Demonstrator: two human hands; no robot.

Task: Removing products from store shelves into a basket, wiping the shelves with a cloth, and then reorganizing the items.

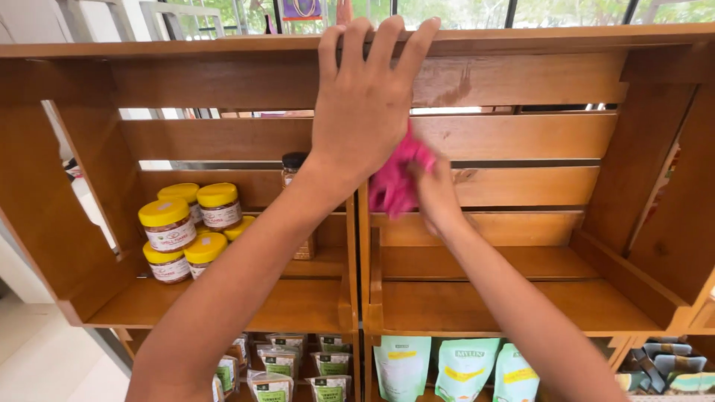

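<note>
Left hand: your left hand [365,104] lies flat on the top edge of the wooden crate shelf [521,82], fingers spread and straight, hooked lightly over the upper slat and gripping nothing else.
Right hand: your right hand [436,195] sits lower and to the right of the left, fingers curled shut around the pink cloth [395,179], pressing it to the slatted back of the right crate.
Cloth to fingers: the cloth bunches up and to the left of your right fingers, just under your left wrist; its longer side runs roughly up and down along the divider between the two crates. Your right hand is the one on it; the left is just above, apart from it.
Jars, left crate: yellow-lidded jars [182,231] stand stacked in a cluster at the left, round, with white-and-red labels; a dark-lidded jar [292,165] stands behind your left forearm, partly hidden.
Right crate floor: the bare boards [514,305] lie below your right forearm.
Pouches, lower left: small packets with green-and-white labels [279,365] stand in rows under the left crate.
Pouches, lower right: taller pale green pouches with yellow bands [462,368] stand under the right crate.
Far right: striped folded fabric [670,365] shows at the lower corner.
</note>
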